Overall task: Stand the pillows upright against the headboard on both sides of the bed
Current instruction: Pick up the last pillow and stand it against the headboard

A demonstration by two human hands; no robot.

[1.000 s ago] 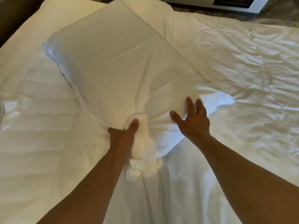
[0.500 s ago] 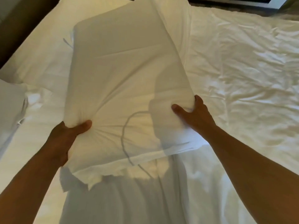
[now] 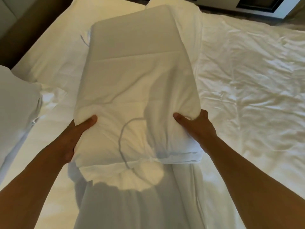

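Observation:
A white pillow point(image 3: 132, 76) is held lengthwise above the bed, its far end pointing away from me. My left hand point(image 3: 77, 134) grips its near left corner with the thumb on top. My right hand point(image 3: 196, 128) clamps the near right corner the same way. The loose open end of the pillowcase hangs below my hands. A second white pillow point(image 3: 186, 19) lies under the far end of the held one. Part of another pillow point(image 3: 16, 100) shows at the left edge. The brown headboard point(image 3: 21, 30) runs along the upper left.
The white bed sheet point(image 3: 255, 83) is wrinkled across the right half of the mattress. A folded strip of white bedding point(image 3: 132, 204) runs toward me down the middle. Dark floor and white furniture point(image 3: 270, 7) lie beyond the far edge of the bed.
Both hands shifted from the bunched pillowcase end to the pillow's two near corners. The pillow has been raised off the sheet and turned straight in front of me.

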